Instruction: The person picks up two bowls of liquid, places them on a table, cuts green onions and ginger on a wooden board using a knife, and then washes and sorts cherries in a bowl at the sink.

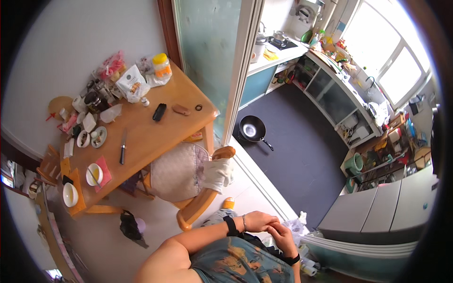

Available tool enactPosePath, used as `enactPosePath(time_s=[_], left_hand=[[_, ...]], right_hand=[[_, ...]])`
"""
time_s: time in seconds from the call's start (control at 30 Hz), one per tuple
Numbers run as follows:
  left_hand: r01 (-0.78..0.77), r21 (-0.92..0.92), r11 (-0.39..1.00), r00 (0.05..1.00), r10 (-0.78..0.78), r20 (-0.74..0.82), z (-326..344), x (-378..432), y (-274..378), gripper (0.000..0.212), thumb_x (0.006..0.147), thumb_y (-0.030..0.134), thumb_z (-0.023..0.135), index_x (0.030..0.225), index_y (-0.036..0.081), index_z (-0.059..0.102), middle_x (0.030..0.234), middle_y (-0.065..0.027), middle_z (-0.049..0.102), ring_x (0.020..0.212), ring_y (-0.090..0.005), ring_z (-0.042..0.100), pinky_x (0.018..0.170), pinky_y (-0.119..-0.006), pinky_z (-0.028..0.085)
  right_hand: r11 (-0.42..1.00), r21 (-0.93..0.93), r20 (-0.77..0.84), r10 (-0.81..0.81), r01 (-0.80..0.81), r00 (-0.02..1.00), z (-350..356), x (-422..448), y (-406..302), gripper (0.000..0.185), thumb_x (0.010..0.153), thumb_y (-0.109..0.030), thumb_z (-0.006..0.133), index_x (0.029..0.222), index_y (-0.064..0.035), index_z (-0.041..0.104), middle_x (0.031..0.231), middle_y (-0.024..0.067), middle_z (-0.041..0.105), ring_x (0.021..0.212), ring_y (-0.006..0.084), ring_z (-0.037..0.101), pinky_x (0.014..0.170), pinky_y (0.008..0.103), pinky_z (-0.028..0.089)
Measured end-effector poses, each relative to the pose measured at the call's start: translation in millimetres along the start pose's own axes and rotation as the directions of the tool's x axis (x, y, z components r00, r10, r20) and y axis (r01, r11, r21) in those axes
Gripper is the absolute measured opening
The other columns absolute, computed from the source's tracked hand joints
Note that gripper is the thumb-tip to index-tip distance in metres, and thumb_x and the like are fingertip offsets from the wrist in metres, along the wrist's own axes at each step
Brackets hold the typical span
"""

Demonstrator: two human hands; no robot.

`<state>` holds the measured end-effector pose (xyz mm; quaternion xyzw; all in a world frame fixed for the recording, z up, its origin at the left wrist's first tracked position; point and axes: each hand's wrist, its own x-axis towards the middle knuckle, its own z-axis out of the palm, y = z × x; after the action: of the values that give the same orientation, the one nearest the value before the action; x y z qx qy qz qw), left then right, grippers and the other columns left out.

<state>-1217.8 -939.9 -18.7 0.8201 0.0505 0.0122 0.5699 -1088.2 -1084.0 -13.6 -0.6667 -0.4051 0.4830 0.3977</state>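
Observation:
My left hand (260, 221) and my right hand (283, 235) rest together in front of my waist, fingers curled and touching. I see no object between them, though some fingertips are hidden. Both wrists wear black bands; a bracelet is also on the left one. Nearest to them stands a wooden chair (199, 208) with a quilted cushion (177, 173) and a pale cloth (217, 173) over its back. Beyond it, a wooden table (148, 141) carries a black-handled knife (122, 152) and two white bowls, one bowl (91, 179) on a pink mat, the other bowl (67, 198) on an orange one. Yellow contents show in both.
A wok (253, 129) sits on the dark kitchen floor (290, 169) past the sliding-door track (265, 192). Jars, bags and small dishes crowd the table's wall side. A black plastic bag (129, 226) lies on the floor at left. A grey cabinet (371, 205) stands at right.

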Motion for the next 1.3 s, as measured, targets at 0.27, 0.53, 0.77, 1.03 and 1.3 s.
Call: enactPosePath(time_s=[0.27, 0.53, 0.77, 1.03, 1.3], left_hand=[[0.009, 0.101, 0.995, 0.981, 0.011, -0.196, -38.0, 103.9, -77.8, 0.030, 0.087, 0.019, 0.054, 0.116, 0.010, 0.054, 0.099, -0.0146, 0.064, 0.091, -0.0327, 0.062, 0.079, -0.041, 0.049], [0.234, 0.279, 0.931, 0.905, -0.104, -0.412, -123.6, 143.2, -132.8, 0.025, 0.085, 0.017, 0.058, 0.108, 0.007, 0.059, 0.092, -0.0121, 0.065, 0.082, -0.0280, 0.063, 0.073, -0.037, 0.051], [0.532, 0.249, 0.809, 0.811, -0.403, -0.425, -154.7, 203.7, -159.1, 0.028, 0.083, 0.022, 0.060, 0.108, 0.010, 0.057, 0.097, -0.0153, 0.065, 0.090, -0.0339, 0.062, 0.078, -0.044, 0.050], [0.582, 0.264, 0.769, 0.784, -0.444, -0.435, -194.5, 353.8, -139.7, 0.029, 0.083, 0.023, 0.059, 0.109, 0.011, 0.058, 0.101, -0.0147, 0.065, 0.093, -0.0329, 0.062, 0.081, -0.042, 0.049], [0.560, 0.253, 0.789, 0.798, -0.433, -0.419, -263.9, 479.4, -173.7, 0.030, 0.083, 0.025, 0.058, 0.109, 0.010, 0.058, 0.103, -0.0138, 0.064, 0.095, -0.0324, 0.062, 0.082, -0.042, 0.050]], right_hand=[[0.959, -0.281, -0.201, -0.076, 0.017, 0.977, -90.2, 88.6, 3.6, 0.011, 0.085, -0.004, 0.062, 0.095, 0.0002, 0.065, 0.087, 0.0065, 0.067, 0.080, 0.0123, 0.063, 0.072, 0.0259, 0.051], [0.942, -0.316, -0.358, -0.007, -0.114, 0.934, -208.4, 147.3, 29.6, 0.014, 0.080, -0.004, 0.066, 0.094, -0.0023, 0.069, 0.086, 0.0062, 0.064, 0.077, 0.0131, 0.063, 0.069, 0.0252, 0.050], [0.916, -0.379, -0.320, 0.003, -0.130, 0.948, -326.0, 217.8, 19.8, 0.021, 0.078, -0.012, 0.070, 0.097, -0.0028, 0.067, 0.094, 0.0117, 0.063, 0.085, 0.0221, 0.064, 0.074, 0.0321, 0.050], [0.884, -0.458, -0.254, -0.027, -0.096, 0.967, -459.1, 290.0, 21.1, 0.029, 0.077, -0.016, 0.072, 0.103, -0.0038, 0.064, 0.094, 0.0143, 0.064, 0.085, 0.0246, 0.065, 0.073, 0.0333, 0.052], [0.875, -0.423, -0.270, 0.124, -0.234, 0.955, -552.2, 391.2, 31.3, 0.036, 0.077, -0.022, 0.072, 0.106, -0.0011, 0.063, 0.098, 0.0194, 0.064, 0.086, 0.0301, 0.065, 0.075, 0.0362, 0.052]])
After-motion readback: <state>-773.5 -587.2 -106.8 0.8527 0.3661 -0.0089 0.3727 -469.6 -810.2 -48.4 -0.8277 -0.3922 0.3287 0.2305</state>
